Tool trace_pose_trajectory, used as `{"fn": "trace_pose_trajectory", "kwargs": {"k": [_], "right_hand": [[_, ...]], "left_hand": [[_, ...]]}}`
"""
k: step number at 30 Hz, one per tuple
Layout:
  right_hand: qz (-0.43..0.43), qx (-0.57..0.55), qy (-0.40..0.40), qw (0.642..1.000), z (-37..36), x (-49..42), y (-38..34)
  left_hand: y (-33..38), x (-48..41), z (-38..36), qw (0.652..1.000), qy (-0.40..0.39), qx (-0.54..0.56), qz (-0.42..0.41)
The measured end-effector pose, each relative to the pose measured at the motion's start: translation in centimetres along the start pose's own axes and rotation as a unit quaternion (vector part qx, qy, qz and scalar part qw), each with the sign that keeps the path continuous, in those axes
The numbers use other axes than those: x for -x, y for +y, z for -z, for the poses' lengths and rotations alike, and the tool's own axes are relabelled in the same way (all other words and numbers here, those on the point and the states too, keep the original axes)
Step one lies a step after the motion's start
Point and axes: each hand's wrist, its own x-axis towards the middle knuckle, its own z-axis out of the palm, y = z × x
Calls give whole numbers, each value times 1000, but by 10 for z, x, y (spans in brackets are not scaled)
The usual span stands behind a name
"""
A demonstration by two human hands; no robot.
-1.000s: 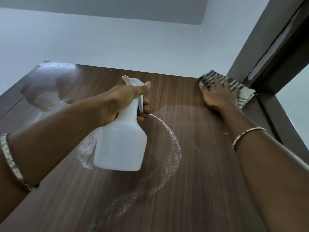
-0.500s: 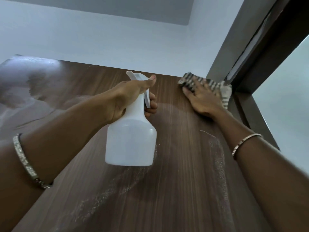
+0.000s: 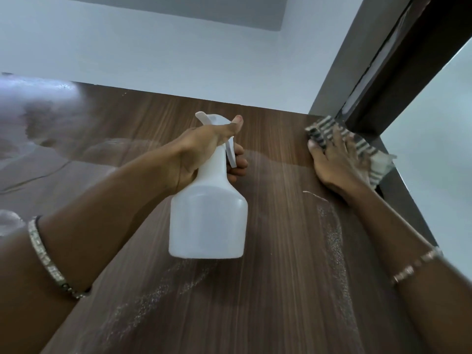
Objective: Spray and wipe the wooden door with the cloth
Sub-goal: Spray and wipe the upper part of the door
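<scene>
On the wooden door [image 3: 281, 297], left hand [image 3: 204, 146] curls round the spray bottle [image 3: 208, 221]; flat-fingered right hand [image 3: 334, 164] should sweep the striped cloth [image 3: 322, 129] through the droplets [image 3: 332, 241].

Nope, no readable text anywhere in this one. The white translucent plastic spray bottle [image 3: 208, 221], gripped in the left hand [image 3: 201, 149], shows a plain side with no label or brand. The black-and-white striped cloth [image 3: 320, 127] under the right hand's [image 3: 334, 164] fingers [image 3: 341, 139] is just stripes, and the dark brown wood-grain door [image 3: 281, 290] below them is only grain.
</scene>
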Motion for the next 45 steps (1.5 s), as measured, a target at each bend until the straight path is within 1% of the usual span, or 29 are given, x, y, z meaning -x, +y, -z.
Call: {"fn": "trace_pose_trajectory", "kwargs": {"k": [3,6,8,11,14,18,22,24,29,31,33,37,41,43,45], "right_hand": [[-1,2,6,1000,-4,14,6],[-2,-1,21,1000,-2,-19,-5],[-3,-11,14,1000,4,-49,-12],[20,-22,21,999,15,-78,-10],[41,-62,-5,997,20,-83,2],[50,-62,13,997,16,-59,16],[53,-40,1,998,5,-3,24],[59,-30,1,998,2,2,26],[46,-31,-2,998,16,-63,10],[70,-40,9,997,19,-81,10],[76,-43,17,996,19,-80,11],[69,-60,12,996,20,-41,12],[71,-61,-13,996,17,45,24],[69,-63,-11,996,14,87,30],[40,-80,-9,996,12,111,36]], "left_hand": [[-2,-1,2,1000,-6,20,6],[0,-3,-3,1000,-12,28,8],[1,-6,-6,1000,-12,23,8],[3,-6,-10,1000,-10,9,13],[5,-1,-12,1000,-11,11,16],[4,3,-10,1000,-15,11,19],[5,6,-6,999,-15,16,24],[6,6,-6,999,-16,13,25],[9,6,-8,1000,-10,-14,22],[9,7,-8,999,-15,-26,22],[10,9,-7,999,-19,-31,21],[10,16,-1,999,-19,-21,28],[9,25,5,999,-8,-26,34],[6,30,8,998,-22,-31,50],[0,35,6,995,-36,-36,81]]}}
